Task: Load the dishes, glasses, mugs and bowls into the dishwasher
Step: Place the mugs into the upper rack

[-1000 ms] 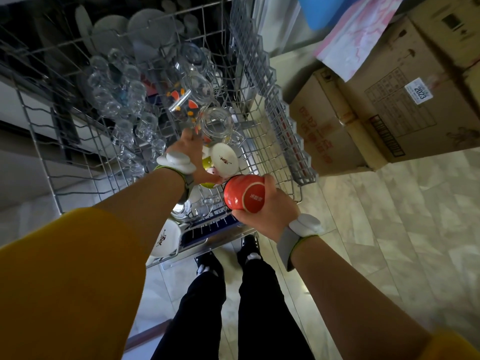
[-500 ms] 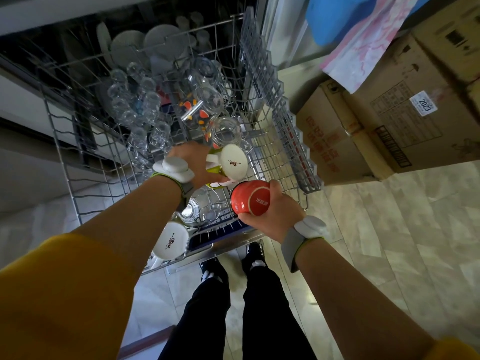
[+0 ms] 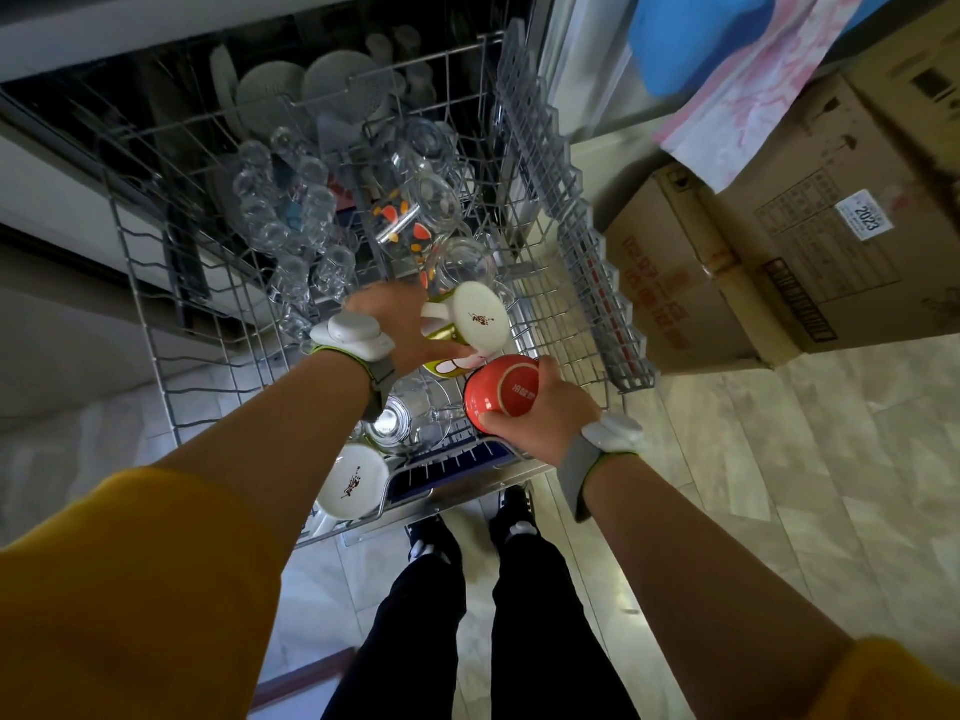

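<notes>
The pulled-out wire rack (image 3: 156, 324) of the dishwasher held rows of clear glasses (image 3: 291, 220) on its left side, and a white mug (image 3: 353, 480) lay upside down at the near edge. The left hand (image 3: 400, 324) had its fingers closed around the handle of a white and green mug (image 3: 470, 324), bottom up, over the middle of the rack. Just beside it, the right hand (image 3: 540, 413) gripped a red mug (image 3: 501, 397), also bottom up, fingers wrapped around its side. Cardboard boxes (image 3: 753, 262) stood on the floor at the right.

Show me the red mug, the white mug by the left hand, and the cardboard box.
red mug (image 3: 511, 394), head view, upturned base
white mug (image 3: 480, 322), head view, upturned base
cardboard box (image 3: 779, 262), head view, top face
</notes>
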The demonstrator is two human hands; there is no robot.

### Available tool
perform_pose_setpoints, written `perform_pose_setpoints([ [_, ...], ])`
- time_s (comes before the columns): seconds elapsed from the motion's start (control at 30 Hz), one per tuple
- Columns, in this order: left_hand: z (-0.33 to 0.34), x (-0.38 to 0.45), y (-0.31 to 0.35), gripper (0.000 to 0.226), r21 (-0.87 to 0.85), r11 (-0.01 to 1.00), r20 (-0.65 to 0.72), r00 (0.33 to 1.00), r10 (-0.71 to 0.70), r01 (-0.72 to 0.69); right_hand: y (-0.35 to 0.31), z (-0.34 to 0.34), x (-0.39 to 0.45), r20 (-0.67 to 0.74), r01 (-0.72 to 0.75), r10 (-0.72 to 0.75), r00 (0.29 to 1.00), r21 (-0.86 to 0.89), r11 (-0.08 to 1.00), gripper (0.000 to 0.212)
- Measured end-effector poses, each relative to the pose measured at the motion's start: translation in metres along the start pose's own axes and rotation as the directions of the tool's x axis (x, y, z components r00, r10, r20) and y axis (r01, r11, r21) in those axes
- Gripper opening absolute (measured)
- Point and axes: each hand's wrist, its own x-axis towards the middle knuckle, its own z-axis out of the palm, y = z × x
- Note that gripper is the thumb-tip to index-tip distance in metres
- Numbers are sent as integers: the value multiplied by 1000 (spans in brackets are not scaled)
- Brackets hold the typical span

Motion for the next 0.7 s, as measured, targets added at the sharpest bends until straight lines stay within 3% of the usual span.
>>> perform_pose_setpoints([
  [0.2, 7, -2, 0, 60, 29, 1000, 11, 1000, -6, 6, 2, 7, -5, -71, 12, -19, 997, -105, 994, 107],
  [0.5, 18, -4, -11, 51, -39, 998, 89, 995, -43, 47, -5, 14, 3, -16, -52, 50, 999, -174, 983, 112],
  [0.7, 28, -7, -12, 46, -97, 989, 115, 988, -103, 114, -7, 23, 3, -56, -134, 138, 989, 66, 989, 102],
])
